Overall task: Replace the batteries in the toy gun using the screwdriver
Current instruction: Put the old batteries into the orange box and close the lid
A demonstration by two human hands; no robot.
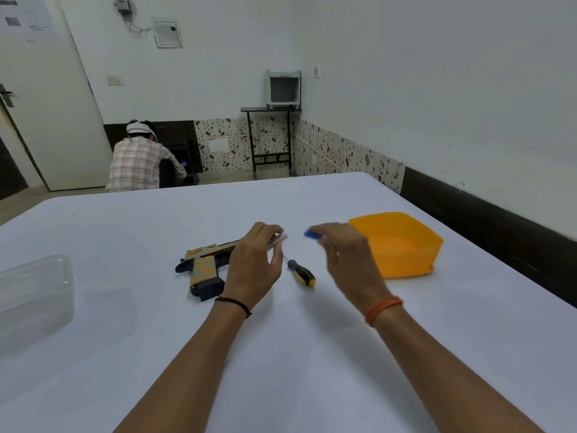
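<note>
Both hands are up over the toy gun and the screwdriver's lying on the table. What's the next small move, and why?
Probably bring the right hand to the orange tub beside it and drop the small blue item it pinches, blurred, perhaps a battery. That frees it for the screwdriver, which lies untouched between the hands, while the left hand holds a pale piece over the toy gun.

The toy gun point(203, 264) lies on the tabletop point(281, 354) near its middle. Just right of the toy gun lies the screwdriver point(302, 273), its handle toward the near edge. Farther right of the toy gun sits a tub point(402, 245). Well left of the toy gun, at the tabletop's left edge, stands a container point(34, 298). Behind the toy gun, beyond the far edge, a person point(140, 160) sits.
</note>
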